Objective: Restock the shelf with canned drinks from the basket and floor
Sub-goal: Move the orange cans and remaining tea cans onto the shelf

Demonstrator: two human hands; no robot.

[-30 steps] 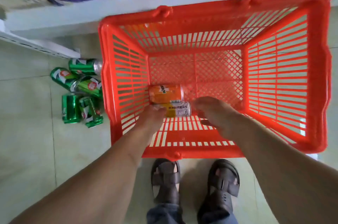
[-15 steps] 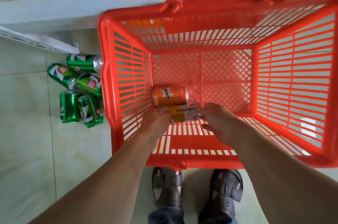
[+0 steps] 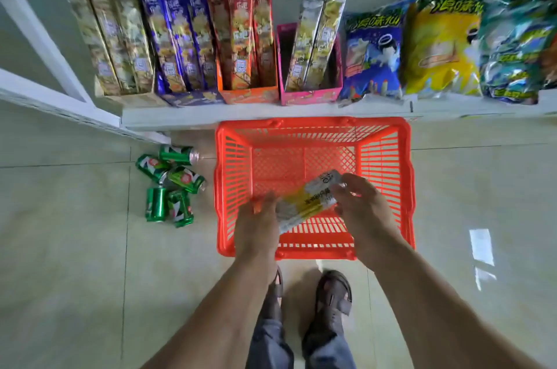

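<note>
Both hands over the orange basket [image 3: 313,251], raised above its floor. Right hand [image 3: 361,208] pinches the upper end of a yellow-and-white can [image 3: 307,202], which sits tilted between the two hands. Left hand [image 3: 256,224] is curled at the can's lower end, and an orange sliver shows at its fingers, probably a second can; cannot confirm. Five green cans [image 3: 171,184] lie heaped on the floor just left of the basket. Shelf [image 3: 271,115] directly ahead is packed with snack boxes and bags.

Risks, as judged: an end-only pinch on a slanted can may let it swivel and drop into the basket, denting it. If the left hand carries two items, one could slip. No open can slot visible on this shelf, so misplacement is likely.
</note>
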